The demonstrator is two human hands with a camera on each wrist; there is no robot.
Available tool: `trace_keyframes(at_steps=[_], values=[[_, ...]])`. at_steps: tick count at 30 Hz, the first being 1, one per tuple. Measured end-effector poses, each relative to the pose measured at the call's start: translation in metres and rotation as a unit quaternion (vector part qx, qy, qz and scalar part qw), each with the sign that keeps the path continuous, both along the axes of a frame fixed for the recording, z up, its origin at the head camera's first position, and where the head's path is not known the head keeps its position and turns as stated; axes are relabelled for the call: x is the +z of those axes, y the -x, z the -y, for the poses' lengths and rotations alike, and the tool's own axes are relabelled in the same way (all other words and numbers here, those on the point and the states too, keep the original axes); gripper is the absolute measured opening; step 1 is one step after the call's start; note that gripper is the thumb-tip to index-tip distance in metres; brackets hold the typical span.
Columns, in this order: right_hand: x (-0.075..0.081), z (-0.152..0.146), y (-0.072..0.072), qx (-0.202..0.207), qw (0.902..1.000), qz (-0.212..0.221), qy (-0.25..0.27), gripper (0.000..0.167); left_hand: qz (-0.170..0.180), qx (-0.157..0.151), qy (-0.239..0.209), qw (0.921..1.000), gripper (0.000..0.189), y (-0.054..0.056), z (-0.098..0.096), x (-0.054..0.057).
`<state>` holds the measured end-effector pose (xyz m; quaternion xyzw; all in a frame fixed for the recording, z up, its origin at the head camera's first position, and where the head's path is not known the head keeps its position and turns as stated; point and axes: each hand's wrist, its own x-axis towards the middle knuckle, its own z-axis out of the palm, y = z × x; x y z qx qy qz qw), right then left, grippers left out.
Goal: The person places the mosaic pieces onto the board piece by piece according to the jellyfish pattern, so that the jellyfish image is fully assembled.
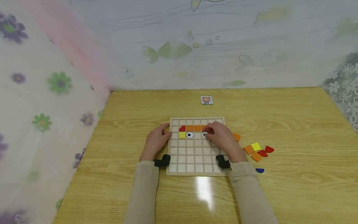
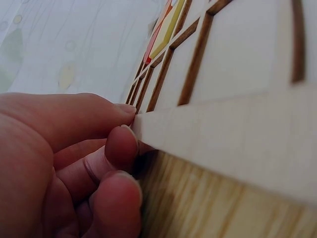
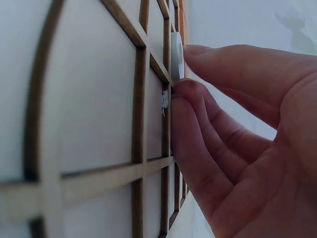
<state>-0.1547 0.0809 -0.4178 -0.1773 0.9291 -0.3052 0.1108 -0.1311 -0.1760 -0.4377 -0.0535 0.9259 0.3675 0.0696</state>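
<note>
A square wooden grid board lies on the table. At its left edge, the left hand grips the rim, the thumb on top and fingers against the side in the left wrist view. Over the upper right cells, the right hand pinches a white eye disc with a black pupil, low at the grid. Another eye disc sits in the same row, beside a yellow square. Above them are a red quarter-round piece and several orange squares; the right hand hides the row's end.
Right of the board lie loose orange squares, a yellow square, red quarter-round pieces and a blue half-round piece. A small picture card lies behind the board. Patterned cloth hangs along the table's back edge.
</note>
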Motion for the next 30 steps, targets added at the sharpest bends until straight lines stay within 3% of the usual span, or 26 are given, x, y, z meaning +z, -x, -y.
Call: trace_keyframes(at_steps=[9,25,30], values=[[0.002,-0.013,0.0,-0.02,0.9984,0.007,0.053,0.019,-0.005,-0.002,0.002,1.0,0.043,0.001,0.001,0.0],[0.017,-0.068,-0.005,-0.084,0.9913,0.057,0.084,0.035,0.001,0.001,0.006,1.0,0.043,0.002,0.0,-0.003],[0.017,-0.086,-0.007,-0.101,0.9906,0.055,0.074,0.04,0.002,-0.001,0.016,0.9999,0.043,0.001,0.0,-0.004]])
